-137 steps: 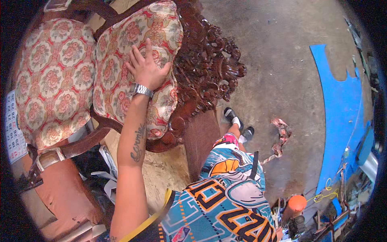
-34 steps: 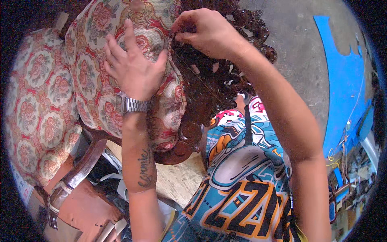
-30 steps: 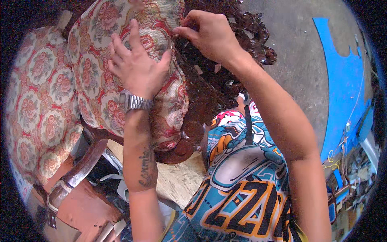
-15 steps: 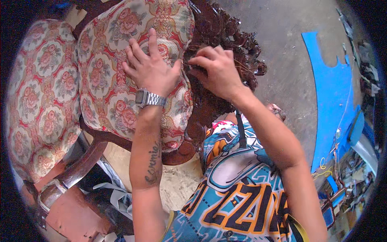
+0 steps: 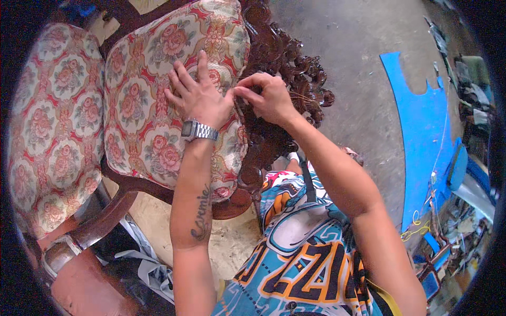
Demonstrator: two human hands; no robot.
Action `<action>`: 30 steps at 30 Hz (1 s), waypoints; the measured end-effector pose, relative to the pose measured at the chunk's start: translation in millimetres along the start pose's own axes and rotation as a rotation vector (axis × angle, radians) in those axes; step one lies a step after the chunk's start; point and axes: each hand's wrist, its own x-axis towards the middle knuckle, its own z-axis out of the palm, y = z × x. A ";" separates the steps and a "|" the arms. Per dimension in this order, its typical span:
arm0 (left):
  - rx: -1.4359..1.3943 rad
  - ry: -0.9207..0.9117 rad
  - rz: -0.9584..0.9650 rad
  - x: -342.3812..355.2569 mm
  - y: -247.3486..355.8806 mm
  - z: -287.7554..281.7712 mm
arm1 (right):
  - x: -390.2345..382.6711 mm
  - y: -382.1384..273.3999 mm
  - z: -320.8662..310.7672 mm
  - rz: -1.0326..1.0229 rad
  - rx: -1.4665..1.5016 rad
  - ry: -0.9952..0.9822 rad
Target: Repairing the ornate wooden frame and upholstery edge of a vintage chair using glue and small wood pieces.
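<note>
My left hand (image 5: 203, 100) lies with its fingers spread on a floral upholstered chair back (image 5: 139, 95), cream with red and pink roses. Its thumb reaches to the padded edge beside the carved wood. My right hand (image 5: 268, 97) is closed in a pinch at that same edge, thumb and forefinger meeting close to my left thumb. What is between those fingertips is too small to name. A few thin brownish strands (image 5: 301, 98) show just right of my right hand, over the dark glossy carved wood frame (image 5: 295, 63).
A matching floral seat (image 5: 58, 121) stands at the left, with a curved wooden arm (image 5: 113, 210) below. A cut blue sheet (image 5: 416, 121) lies on the grey floor (image 5: 348, 52) at the right. Scraps and yellow cord (image 5: 416, 226) lie near its lower end.
My right hand has moved left and slightly down, bringing its pinched fingertips up to my left thumb. My left hand stays spread on the upholstery, while the whole view has shifted a little.
</note>
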 end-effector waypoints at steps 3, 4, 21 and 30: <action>0.027 -0.025 -0.002 0.9 0.5 -0.9 | 6.2 -5.9 10.8 -0.164 -0.242 0.139; 0.051 -0.038 -0.012 1.3 1.0 -0.9 | 5.7 -11.7 14.2 -0.109 -0.261 0.171; 0.010 -0.003 -0.048 1.0 -1.7 6.9 | -365.1 -147.2 -232.1 0.337 0.827 0.857; 0.081 -0.099 -0.091 6.8 0.2 1.4 | -631.2 -124.5 -253.2 0.628 -1.137 1.163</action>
